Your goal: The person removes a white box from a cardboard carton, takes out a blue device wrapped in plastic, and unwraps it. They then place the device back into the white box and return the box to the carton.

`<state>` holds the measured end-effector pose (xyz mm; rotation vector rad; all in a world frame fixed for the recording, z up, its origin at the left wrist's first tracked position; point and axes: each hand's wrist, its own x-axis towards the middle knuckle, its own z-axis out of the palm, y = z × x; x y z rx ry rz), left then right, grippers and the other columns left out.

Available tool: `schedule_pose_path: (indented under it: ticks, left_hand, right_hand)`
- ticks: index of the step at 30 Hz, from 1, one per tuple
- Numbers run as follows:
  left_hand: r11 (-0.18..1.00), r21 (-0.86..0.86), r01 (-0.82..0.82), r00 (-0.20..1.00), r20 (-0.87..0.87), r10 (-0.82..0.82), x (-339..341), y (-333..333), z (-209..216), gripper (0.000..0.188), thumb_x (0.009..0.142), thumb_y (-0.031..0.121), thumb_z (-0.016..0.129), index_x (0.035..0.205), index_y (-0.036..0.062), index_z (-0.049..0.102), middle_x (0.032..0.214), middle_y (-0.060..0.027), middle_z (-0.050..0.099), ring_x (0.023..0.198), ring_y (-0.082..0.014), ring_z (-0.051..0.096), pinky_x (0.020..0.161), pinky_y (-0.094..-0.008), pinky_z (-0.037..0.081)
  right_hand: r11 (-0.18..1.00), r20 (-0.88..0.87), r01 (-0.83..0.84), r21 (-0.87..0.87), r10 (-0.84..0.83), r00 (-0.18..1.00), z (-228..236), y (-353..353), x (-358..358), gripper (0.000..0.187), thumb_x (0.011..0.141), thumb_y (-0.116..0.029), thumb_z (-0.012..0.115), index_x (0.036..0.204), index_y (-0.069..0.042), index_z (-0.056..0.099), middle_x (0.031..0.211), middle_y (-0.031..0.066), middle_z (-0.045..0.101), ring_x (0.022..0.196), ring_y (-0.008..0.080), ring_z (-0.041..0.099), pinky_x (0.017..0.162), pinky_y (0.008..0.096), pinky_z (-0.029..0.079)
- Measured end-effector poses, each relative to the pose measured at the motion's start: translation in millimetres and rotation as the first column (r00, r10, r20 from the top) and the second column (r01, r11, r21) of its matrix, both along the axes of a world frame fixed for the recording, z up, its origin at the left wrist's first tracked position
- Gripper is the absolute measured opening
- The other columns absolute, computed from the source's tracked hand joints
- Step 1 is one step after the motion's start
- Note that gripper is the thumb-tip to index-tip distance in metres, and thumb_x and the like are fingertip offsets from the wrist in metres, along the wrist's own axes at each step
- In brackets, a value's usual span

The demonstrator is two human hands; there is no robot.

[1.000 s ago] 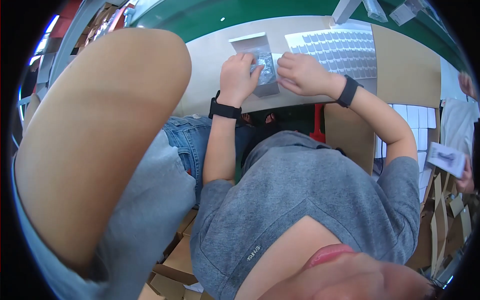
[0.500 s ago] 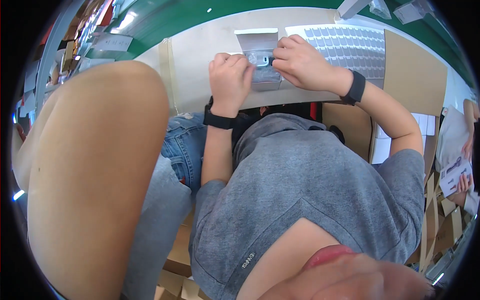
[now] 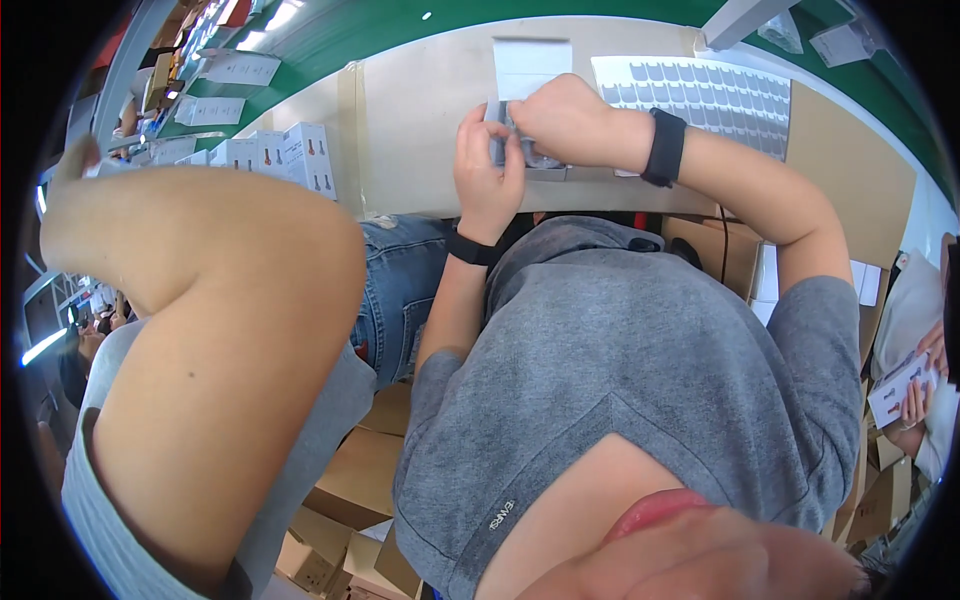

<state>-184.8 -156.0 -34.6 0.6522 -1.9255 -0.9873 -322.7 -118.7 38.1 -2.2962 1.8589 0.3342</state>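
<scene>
1. Box (image 3: 532,72), flap raised, stands on the table (image 3: 420,125); an uneven tug could skid or tip it.
2. Left hand (image 3: 488,168), fingers curled, is at the box's left wall; whether it pinches, I cannot tell; pressing could crease the wall.
3. Right hand (image 3: 560,118), curled over the box's opening, hides any grip; pushing blindly could snag contents.
4. Tab sheet (image 3: 695,108), right of the box, could shift if bumped.

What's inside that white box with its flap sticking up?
A bit of what looks like clear plastic shows inside the white box. The right hand covers much of the opening, hiding whatever lies beneath.
</scene>
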Motion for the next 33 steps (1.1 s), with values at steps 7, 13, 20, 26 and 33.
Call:
schedule_pose_path:
  ticks: [7, 13, 20, 26, 33]
  left_hand:
    - [0.815, -0.562, 0.139, 0.978, 0.208, -0.024, -13.4, 5.6, 36.7, 0.02, 0.063, 0.007, 0.057, 0.083, 0.0081, 0.059, 0.114, -0.0194, 0.05, 0.105, -0.0325, 0.049, 0.088, -0.0365, 0.04]
    - [0.832, -0.518, 0.198, 0.98, 0.106, -0.167, -8.8, 30.4, 111.5, 0.025, 0.06, 0.007, 0.06, 0.084, 0.0087, 0.063, 0.112, -0.0161, 0.054, 0.092, -0.0301, 0.057, 0.077, -0.0337, 0.048]
    - [0.736, -0.64, 0.222, 0.927, -0.094, -0.362, -1.8, 39.7, 154.7, 0.038, 0.057, 0.015, 0.067, 0.094, 0.0076, 0.061, 0.115, -0.0152, 0.052, 0.092, -0.03, 0.057, 0.076, -0.0361, 0.048]
    - [0.786, -0.233, 0.573, 0.819, 0.141, -0.555, 1.0, 23.7, 135.4, 0.087, 0.052, 0.035, 0.078, 0.125, 0.0054, 0.04, 0.123, -0.0195, 0.044, 0.107, -0.034, 0.048, 0.091, -0.0409, 0.039]
    - [0.936, 0.154, 0.317, 0.944, 0.046, -0.327, -36.6, -37.7, 68.3, 0.076, 0.058, 0.029, 0.079, 0.116, -0.0014, 0.039, 0.108, -0.0158, 0.053, 0.096, -0.0257, 0.055, 0.08, -0.0348, 0.045]
  right_hand:
    - [0.873, 0.432, 0.114, -0.474, 0.118, 0.894, -19.8, 80.6, -49.1, 0.032, 0.069, -0.018, 0.067, 0.093, -0.003, 0.053, 0.073, 0.0115, 0.056, 0.066, 0.0237, 0.058, 0.054, 0.033, 0.044]
    - [0.797, 0.581, 0.369, -0.478, -0.028, 0.813, 29.6, 138.7, -29.3, 0.033, 0.071, -0.01, 0.067, 0.1, 0.0, 0.053, 0.075, 0.0075, 0.052, 0.061, 0.0181, 0.047, 0.055, 0.0277, 0.04]
    - [0.554, 0.586, 0.54, -0.634, -0.113, 0.803, 53.4, 159.5, -3.0, 0.046, 0.058, -0.015, 0.077, 0.095, 0.002, 0.054, 0.073, 0.0083, 0.052, 0.056, 0.0161, 0.047, 0.048, 0.0255, 0.038]
    - [0.646, 0.573, 0.439, -0.624, -0.002, 0.819, 63.9, 145.8, -17.3, 0.039, 0.066, -0.011, 0.07, 0.099, 0.002, 0.054, 0.081, 0.0094, 0.054, 0.067, 0.0177, 0.052, 0.058, 0.0276, 0.041]
    - [0.738, 0.628, 0.439, -0.513, -0.026, 0.777, 113.2, 101.3, -35.5, 0.031, 0.076, -0.006, 0.059, 0.106, 0.002, 0.053, 0.088, 0.0121, 0.058, 0.08, 0.0182, 0.057, 0.07, 0.0283, 0.046]
